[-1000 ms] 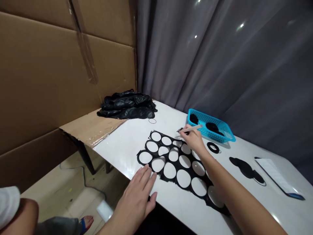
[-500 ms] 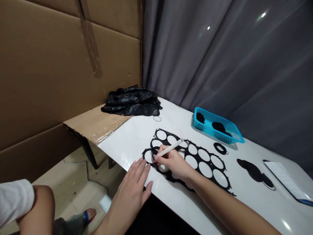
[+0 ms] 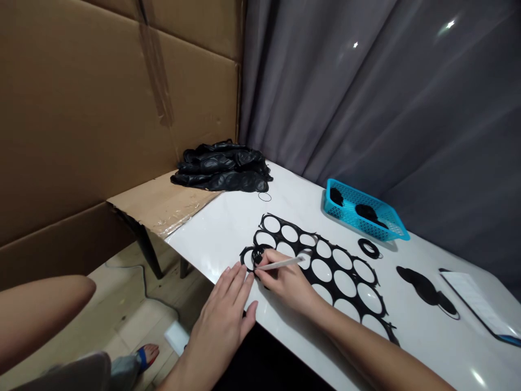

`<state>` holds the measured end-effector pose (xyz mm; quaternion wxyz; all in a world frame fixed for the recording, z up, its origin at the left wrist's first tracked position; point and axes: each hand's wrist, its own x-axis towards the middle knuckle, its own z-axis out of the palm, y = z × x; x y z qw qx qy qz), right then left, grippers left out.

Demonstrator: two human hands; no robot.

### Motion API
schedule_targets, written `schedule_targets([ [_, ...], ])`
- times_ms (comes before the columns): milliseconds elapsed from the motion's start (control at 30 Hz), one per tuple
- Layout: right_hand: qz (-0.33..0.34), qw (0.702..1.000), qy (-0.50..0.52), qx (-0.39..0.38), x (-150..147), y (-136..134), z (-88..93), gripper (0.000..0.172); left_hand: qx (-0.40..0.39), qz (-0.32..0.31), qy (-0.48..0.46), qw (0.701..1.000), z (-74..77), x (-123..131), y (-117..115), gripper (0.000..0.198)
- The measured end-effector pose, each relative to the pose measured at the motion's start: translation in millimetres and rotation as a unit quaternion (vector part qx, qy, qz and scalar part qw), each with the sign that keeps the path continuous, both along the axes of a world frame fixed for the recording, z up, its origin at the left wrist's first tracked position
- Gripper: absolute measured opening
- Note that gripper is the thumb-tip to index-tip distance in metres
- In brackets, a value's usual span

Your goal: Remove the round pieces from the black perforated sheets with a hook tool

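Observation:
A black sheet with several round cut-out holes [image 3: 325, 260] lies flat on the white table [image 3: 228, 228]. My right hand [image 3: 285, 282] is closed round a thin white stick-like tool [image 3: 280, 264], whose tip touches a small black ring at the sheet's near left corner. My left hand [image 3: 222, 320] lies flat with fingers stretched out at the table's front edge, fingertips touching that same corner of the sheet.
A heap of black pieces [image 3: 222, 167] sits at the far left corner beside cardboard [image 3: 158, 203]. A blue basket [image 3: 366, 214] holds black pieces at the back. A black ring [image 3: 369, 248], a black flat shape [image 3: 425, 288] and a white packet [image 3: 476, 304] lie to the right.
My right hand came from the basket side to the sheet's near left corner with the tool, and the tool now lies flatter. My left hand slid slightly toward the sheet.

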<state>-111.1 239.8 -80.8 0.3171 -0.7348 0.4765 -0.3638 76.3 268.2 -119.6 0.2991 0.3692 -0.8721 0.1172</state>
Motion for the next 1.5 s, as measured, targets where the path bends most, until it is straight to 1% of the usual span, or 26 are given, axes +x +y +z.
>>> schedule_targets([
  [67,0.018,0.997,0.037,-0.07,3,6,-3.9,0.015,-0.002,0.001,0.002,1.0,0.3,0,0,0.037],
  [133,0.05,0.983,0.105,-0.144,5,11,-5.3,0.011,-0.004,0.004,0.004,1.0,0.6,-1,0,0.036],
  [200,0.061,0.961,0.172,-0.209,3,6,-1.9,0.009,-0.006,0.003,0.005,1.0,0.9,-2,0,0.036],
  [233,0.048,0.953,0.193,-0.23,-1,0,1.7,0.008,-0.008,0.002,0.006,1.0,0.9,-2,0,0.035],
  [267,0.018,0.947,0.204,-0.248,-8,-10,6.6,0.008,-0.009,0.001,0.008,1.0,0.8,-3,0,0.035],
  [333,-0.082,0.941,0.198,-0.261,-31,-34,19.0,0.012,-0.007,0.0,0.009,1.0,-0.1,-3,-1,0.034],
  [433,-0.238,0.915,0.18,-0.273,-83,-60,40.1,0.014,-0.007,-0.009,0.007,1.0,-0.5,0,-4,0.033],
  [500,-0.328,0.894,0.172,-0.252,-116,-59,51.1,0.014,-0.004,-0.019,0.014,1.0,3.6,4,-7,0.031],
  [533,-0.353,0.897,0.152,-0.219,-128,-51,54.6,0.015,0.009,-0.024,0.019,0.999,8.2,6,-9,0.029],
  [567,-0.362,0.91,0.115,-0.169,-137,-40,56.6,0.017,0.033,-0.028,0.028,0.999,14.6,8,-12,0.027],
  [600,-0.35,0.929,0.057,-0.104,-142,-26,57.1,0.02,0.073,-0.032,0.042,0.996,22.8,8,-15,0.026],
  [633,-0.319,0.947,-0.018,-0.03,-144,-11,56.5,0.023,0.127,-0.04,0.058,0.989,32.3,6,-19,0.025],
  [667,-0.276,0.955,-0.1,0.046,-143,5,55.3,0.027,0.184,-0.052,0.084,0.978,42.4,1,-23,0.027],
  [700,-0.226,0.951,-0.179,0.115,-140,20,53.9,0.032,0.248,-0.077,0.107,0.96,52.7,-7,-27,0.03],
  [733,-0.182,0.938,-0.244,0.168,-136,34,52.6,0.037,0.303,-0.118,0.124,0.938,62.3,-17,-31,0.038],
  [800,-0.124,0.909,-0.326,0.23,-129,57,51.5,0.042,0.402,-0.225,0.132,0.877,78.4,-47,-40,0.058],
  [900,-0.077,0.885,-0.39,0.243,-131,79,54.1,0.044,0.523,-0.373,0.096,0.76,95.1,-102,-53,0.08],
  [1000,-0.075,0.879,-0.423,0.208,-146,92,57.6,0.044,0.607,-0.466,0.042,0.643,106.3,-153,-64,0.088],
  [1067,-0.089,0.881,-0.429,0.18,-159,97,57.8,0.044,0.637,-0.492,0.015,0.593,109.8,-179,-68,0.089],
  [1133,-0.104,0.888,-0.422,0.15,-170,101,55.5,0.043,0.65,-0.493,0.014,0.578,108.4,-198,-69,0.089],
  [1200,-0.121,0.893,-0.418,0.12,-179,104,51.6,0.041,0.669,-0.479,0.046,0.566,102.7,-209,-70,0.084],
  [1267,-0.123,0.884,-0.436,0.113,-185,107,47.3,0.04,0.7,-0.46,0.101,0.537,96.0,-213,-70,0.075],
  [1300,-0.114,0.873,-0.458,0.12,-187,108,45.3,0.04,0.715,-0.453,0.137,0.515,93.4,-213,-69,0.072],
  [1367,-0.078,0.842,-0.514,0.146,-188,112,42.1,0.04,0.738,-0.453,0.206,0.456,91.4,-211,-69,0.066],
  [1433,-0.03,0.814,-0.556,0.164,-187,114,39.9,0.039,0.754,-0.457,0.266,0.39,93.5,-207,-68,0.061],
  [1500,0.018,0.801,-0.574,0.169,-185,115,38.9,0.037,0.767,-0.456,0.307,0.331,97.6,-205,-66,0.058],
])
